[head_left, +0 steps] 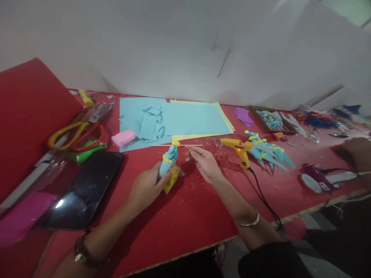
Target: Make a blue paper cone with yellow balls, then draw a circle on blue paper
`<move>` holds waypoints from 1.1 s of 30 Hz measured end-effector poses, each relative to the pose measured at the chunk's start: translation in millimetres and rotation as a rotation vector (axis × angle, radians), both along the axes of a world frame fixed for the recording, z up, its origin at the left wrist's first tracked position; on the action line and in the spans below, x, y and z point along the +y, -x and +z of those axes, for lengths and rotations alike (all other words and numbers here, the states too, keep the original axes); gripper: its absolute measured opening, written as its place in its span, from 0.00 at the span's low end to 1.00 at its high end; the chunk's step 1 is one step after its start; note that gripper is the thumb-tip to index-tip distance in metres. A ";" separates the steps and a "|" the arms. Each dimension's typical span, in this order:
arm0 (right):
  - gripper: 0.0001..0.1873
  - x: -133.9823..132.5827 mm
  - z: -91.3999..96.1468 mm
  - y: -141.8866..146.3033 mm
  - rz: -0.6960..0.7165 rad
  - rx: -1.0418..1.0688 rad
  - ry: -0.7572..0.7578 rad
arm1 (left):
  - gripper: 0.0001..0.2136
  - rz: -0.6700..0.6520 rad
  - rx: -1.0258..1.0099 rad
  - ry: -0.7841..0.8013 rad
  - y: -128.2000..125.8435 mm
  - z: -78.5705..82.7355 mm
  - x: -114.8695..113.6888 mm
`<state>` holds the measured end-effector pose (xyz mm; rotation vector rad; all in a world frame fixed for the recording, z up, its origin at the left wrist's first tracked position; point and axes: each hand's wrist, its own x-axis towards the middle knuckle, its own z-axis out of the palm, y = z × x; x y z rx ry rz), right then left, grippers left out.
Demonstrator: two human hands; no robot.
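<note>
My left hand [147, 185] is closed around a light-blue paper cone [165, 166], its broad, folded end pointing up. A yellow beaded band [167, 159] circles the cone, and a yellow ball [175, 143] sits at its top. Just to the right, my right hand [205, 162] pinches a tiny yellow bit [189, 150] between thumb and fingertip, apart from the cone. Under the cone lies a small yellow packet [171, 180] in clear plastic. Behind both hands a thin wooden stick [191, 145] rests crosswise.
Blue paper sheets [197, 117] with cut scraps lie at the back. Rightward are a yellow glue gun [239, 148] with its cord, several finished blue cones [268, 152] and a purple device [320, 177]. Leftward are scissors [69, 135], a black phone [87, 189] and a pink packet [124, 137]. Another person's hand [358, 152] is far right.
</note>
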<state>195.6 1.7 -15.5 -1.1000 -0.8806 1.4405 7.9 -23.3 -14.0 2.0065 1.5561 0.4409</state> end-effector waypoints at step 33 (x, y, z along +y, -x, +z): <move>0.11 -1.2 -2.9 1.3 -0.016 -0.053 -0.018 | 0.19 -0.013 0.028 0.036 -0.6 0.3 0.4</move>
